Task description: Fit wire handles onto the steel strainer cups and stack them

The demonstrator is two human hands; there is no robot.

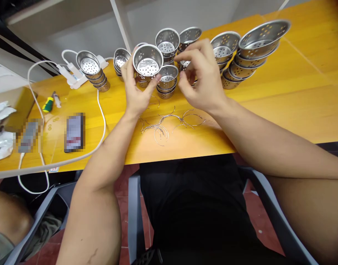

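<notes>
My left hand point(136, 94) grips a perforated steel cup point(148, 67), thumb on its right side and fingers round its left, with the open mouth facing me. To its right, my right hand point(202, 75) is raised with thumb and index finger apart and the other fingers curled; nothing shows between the fingertips. Behind and between the hands stands a stack of similar cups point(167, 86), with another stack point(167, 38) farther back. Thin curved metal wires point(155, 127) lie loose on the yellow table point(185, 143) below the hands.
Taller cup stacks point(252, 53) stand at right, and a short stack point(93, 71) at left. Beside it are a white power strip point(76, 79) and cable, a green-and-yellow screwdriver point(48, 105), and a blurred phone point(74, 132). Another person's leg point(9, 209) shows lower left.
</notes>
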